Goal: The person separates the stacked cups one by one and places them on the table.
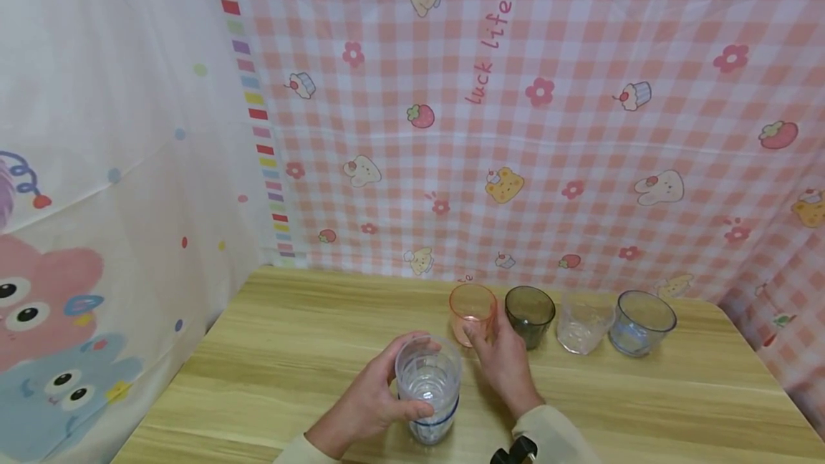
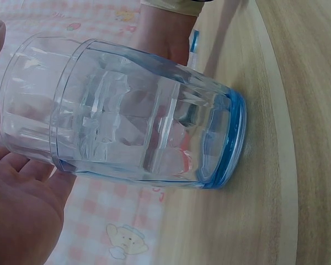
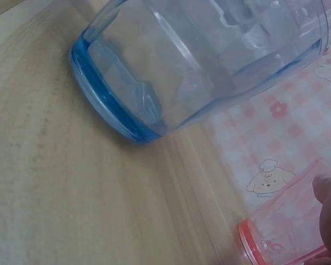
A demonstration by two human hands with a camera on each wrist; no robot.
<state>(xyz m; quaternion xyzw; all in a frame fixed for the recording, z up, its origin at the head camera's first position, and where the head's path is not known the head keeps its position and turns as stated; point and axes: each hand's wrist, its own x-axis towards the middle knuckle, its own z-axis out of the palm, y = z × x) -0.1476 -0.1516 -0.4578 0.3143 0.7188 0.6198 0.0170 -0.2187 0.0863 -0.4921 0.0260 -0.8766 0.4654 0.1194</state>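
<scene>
My left hand (image 1: 370, 399) holds a stack of clear cups (image 1: 428, 385) upright at the front of the table, thumb on the near side and fingers behind. In the left wrist view the lower one is a blue-tinted cup (image 2: 215, 149) with a thick base, and a clear cup (image 2: 27, 105) sits nested inside it. Beyond the stack, my right hand (image 1: 505, 360) grips an orange-pink cup (image 1: 465, 310) from its right side. The right wrist view shows the pink cup (image 3: 287, 232) upright at or near the tabletop, with fingertips (image 3: 328, 190) against its wall.
Right of the orange-pink cup stand a dark smoky cup (image 1: 530, 317), a clear faceted cup (image 1: 583, 331) and a wide bluish cup (image 1: 641, 328), in a row along the back of the wooden table (image 1: 283, 356). A pink checked cloth (image 1: 387, 199) hangs behind.
</scene>
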